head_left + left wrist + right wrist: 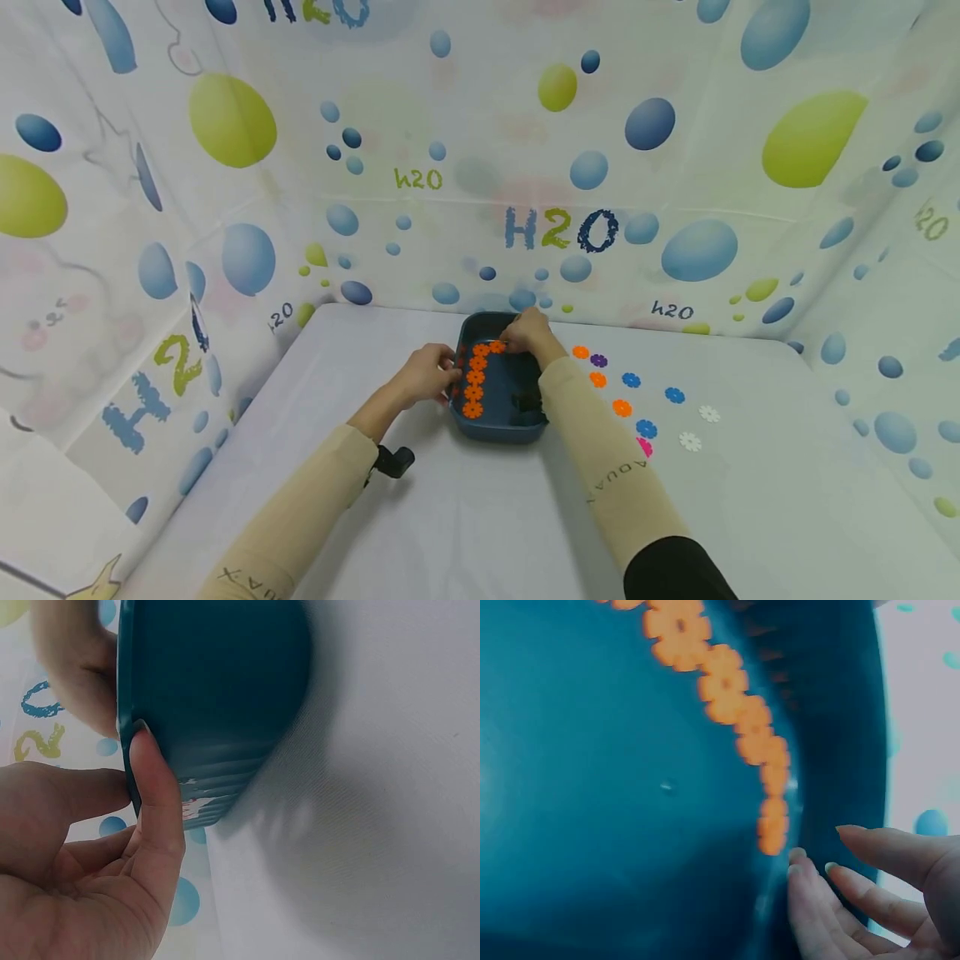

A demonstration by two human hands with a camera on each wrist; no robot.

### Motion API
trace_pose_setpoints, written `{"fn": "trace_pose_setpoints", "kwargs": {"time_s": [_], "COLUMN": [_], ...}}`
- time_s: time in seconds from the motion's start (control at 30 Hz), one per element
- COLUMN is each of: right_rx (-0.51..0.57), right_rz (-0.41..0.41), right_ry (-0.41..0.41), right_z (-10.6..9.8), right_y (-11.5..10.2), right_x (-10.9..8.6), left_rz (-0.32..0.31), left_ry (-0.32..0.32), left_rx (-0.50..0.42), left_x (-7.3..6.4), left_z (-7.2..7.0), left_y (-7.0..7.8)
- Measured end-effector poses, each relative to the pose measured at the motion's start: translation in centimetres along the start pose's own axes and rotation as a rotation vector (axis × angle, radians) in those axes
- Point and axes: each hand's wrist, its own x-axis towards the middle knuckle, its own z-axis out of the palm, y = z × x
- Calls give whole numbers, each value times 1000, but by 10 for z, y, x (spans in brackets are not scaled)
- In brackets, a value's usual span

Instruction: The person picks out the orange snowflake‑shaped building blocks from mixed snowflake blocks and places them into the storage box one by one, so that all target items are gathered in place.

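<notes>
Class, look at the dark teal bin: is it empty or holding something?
Not empty: the dark teal bin holds a bent row of orange flower-shaped pieces, with bare space beside them.

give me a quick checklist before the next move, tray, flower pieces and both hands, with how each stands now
1. Tray held: ok; the left hand grips its left edge.
2. Orange flowers lined up inside: ok; six run along the left side and turn at the far end.
3. Right hand free of pieces: cannot tell; its fingertips are beside the last orange flower, and any piece between them would be hidden.
4. More orange within sight: ok; three loose orange flowers lie right of the tray.
5. Pink flower fully visible: not ok; the right sleeve partly covers it.
</notes>
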Motion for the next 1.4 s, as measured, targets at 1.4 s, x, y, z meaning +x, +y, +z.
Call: {"fn": "trace_pose_setpoints", "kwargs": {"time_s": [1.4], "right_rx": [-273], "right_rz": [-276], "right_ry": [-86], "right_z": [-140], "right_y": [78], "right_x": [-87], "left_rz": [-16], "left_ry": [10], "left_rx": [24], "left_x": [2], "left_z": [3], "left_y": [2]}}
